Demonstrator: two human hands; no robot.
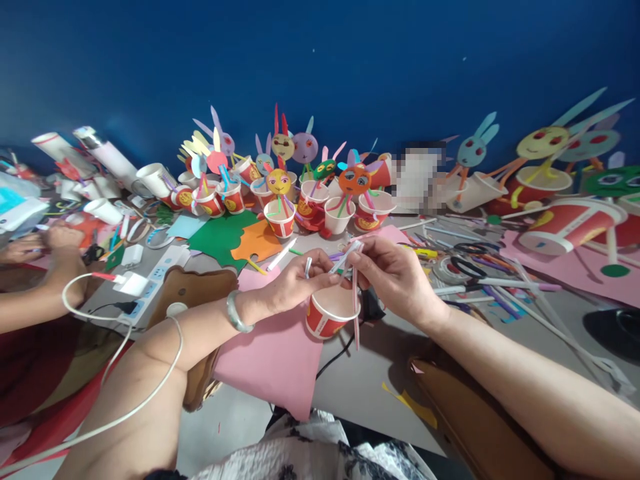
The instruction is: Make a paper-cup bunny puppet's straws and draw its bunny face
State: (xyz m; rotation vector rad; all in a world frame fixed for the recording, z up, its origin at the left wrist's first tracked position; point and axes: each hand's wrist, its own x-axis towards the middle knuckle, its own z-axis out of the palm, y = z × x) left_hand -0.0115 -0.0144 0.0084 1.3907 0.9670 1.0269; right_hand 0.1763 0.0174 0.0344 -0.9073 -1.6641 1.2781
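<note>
Strip [342, 262] in 2 hands [397, 277], above cup [320, 323].

Cup [327, 323]: front centre | figures [280, 183]: behind | power strip [159, 275]: left | scissors [463, 267]: right

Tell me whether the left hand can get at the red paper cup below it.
Probably yes: the red paper cup sits close below the left hand, its near side open, though that hand's fingers are busy with a white strip.
</note>
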